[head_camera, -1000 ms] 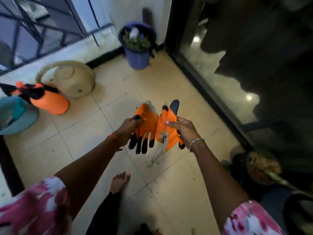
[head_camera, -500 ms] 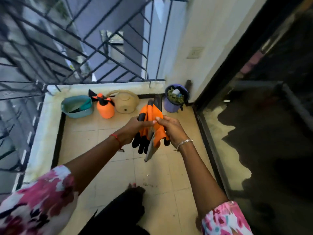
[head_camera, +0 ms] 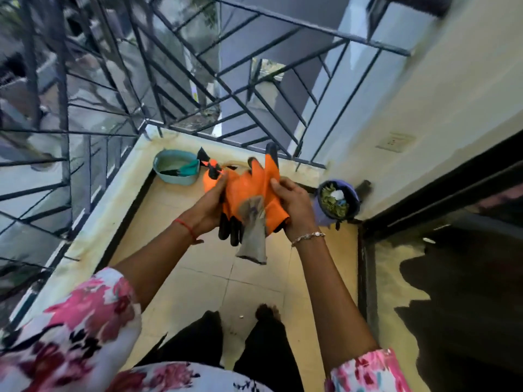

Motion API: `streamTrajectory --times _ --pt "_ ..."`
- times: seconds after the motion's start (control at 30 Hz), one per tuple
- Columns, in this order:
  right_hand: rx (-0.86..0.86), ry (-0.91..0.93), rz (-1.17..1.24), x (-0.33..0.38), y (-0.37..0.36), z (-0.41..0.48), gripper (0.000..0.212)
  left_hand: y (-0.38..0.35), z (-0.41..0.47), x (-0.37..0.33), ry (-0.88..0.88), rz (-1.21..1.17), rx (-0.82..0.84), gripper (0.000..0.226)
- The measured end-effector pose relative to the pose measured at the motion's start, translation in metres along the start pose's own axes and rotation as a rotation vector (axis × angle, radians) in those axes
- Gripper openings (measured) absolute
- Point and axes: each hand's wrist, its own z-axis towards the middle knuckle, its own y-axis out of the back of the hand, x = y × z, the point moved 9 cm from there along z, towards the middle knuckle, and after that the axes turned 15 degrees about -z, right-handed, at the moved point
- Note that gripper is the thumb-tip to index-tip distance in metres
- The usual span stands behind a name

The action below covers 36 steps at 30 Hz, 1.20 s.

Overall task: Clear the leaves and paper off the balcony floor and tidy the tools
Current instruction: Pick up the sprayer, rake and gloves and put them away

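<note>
Orange gloves (head_camera: 249,185) held between left grip (head_camera: 208,206) and right grip (head_camera: 295,207), both curled round them, above floor (head_camera: 198,278). Grey cuff (head_camera: 253,244) hung below grips. Leaf-filled bucket (head_camera: 336,206) sat just right of right grip.

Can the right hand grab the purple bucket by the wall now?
Probably not yet: the right hand grips the orange gloves. Nothing seems to block its way to the purple bucket.
</note>
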Motion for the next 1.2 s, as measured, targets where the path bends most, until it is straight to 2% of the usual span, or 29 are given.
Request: streamTrajectory --times 0.07,0.13,0.27,0.37,0.4,0.43,0.5,0.57,0.63,0.67,0.7,0.73,0.8,0.93,1.0,1.07,1.13,1.2 --pt "0.156 0.026 0.088 0.016 -0.014 0.013 0.01 0.004 0.005 -0.011 -0.054 -0.049 -0.077 0.058" --pt "0.214 0.009 0.004 0.021 -0.023 0.03 0.012 0.008 0.011 -0.019 -0.09 -0.129 -0.108 0.054" --pt "0.142 0.018 -0.439 0.024 -0.026 0.067 0.018 0.002 0.006 -0.032 -0.145 -0.372 -0.109 0.063" --pt "0.12 0.09 -0.563 0.037 -0.043 0.087 0.012 0.01 0.001 -0.042 -0.157 -0.452 -0.11 0.077" --pt "0.106 0.104 -0.621 0.038 -0.049 0.095 0.015 0.013 0.001 -0.045 -0.166 -0.457 -0.105 0.074" --pt "0.1 0.112 -0.674 0.038 -0.056 0.101 0.021 0.017 0.001 -0.049 -0.2 -0.427 -0.111 0.062" --pt "0.171 0.087 -0.695 0.028 -0.082 0.118 0.03 0.03 0.006 -0.063 -0.276 -0.304 -0.162 0.023" --pt "0.302 -0.054 -0.647 0.003 -0.11 0.136 0.038 0.054 0.015 -0.076 -0.304 -0.264 -0.252 0.017" --pt "0.455 -0.222 -0.616 -0.023 -0.136 0.153 0.065 0.082 0.028 -0.092 -0.31 -0.281 -0.301 0.016" --pt "0.521 -0.295 -0.605 -0.034 -0.148 0.16 0.071 0.094 0.035 -0.102 -0.316 -0.279 -0.314 0.016" --pt "0.565 -0.358 -0.586 -0.044 -0.161 0.167 0.068 0.109 0.043 -0.114 -0.314 -0.275 -0.328 0.015" --pt "0.594 -0.384 -0.552 -0.051 -0.173 0.173 0.057 0.122 0.049 -0.124 -0.31 -0.261 -0.351 0.015" --pt "0.596 -0.328 -0.549 -0.053 -0.2 0.191 0.035 0.148 0.06 -0.143 -0.3 -0.224 -0.424 0.013" --pt "0.514 -0.143 -0.714 -0.053 -0.237 0.247 0.024 0.19 0.089 -0.169 -0.244 -0.088 -0.508 0.013" --pt "0.49 -0.101 -0.787 -0.065 -0.251 0.275 0.016 0.213 0.107 -0.181 -0.2 -0.026 -0.539 0.026" --pt "0.45 -0.094 -0.825 -0.085 -0.259 0.307 0.026 0.236 0.13 -0.19 -0.161 -0.003 -0.564 0.046" --pt "0.419 -0.072 -0.852 -0.105 -0.265 0.338 0.04 0.258 0.161 -0.192 -0.17 -0.011 -0.568 0.052" --pt "0.407 -0.093 -0.856 -0.134 -0.271 0.374 0.032 0.284 0.197 -0.189 -0.2 -0.013 -0.574 0.05"
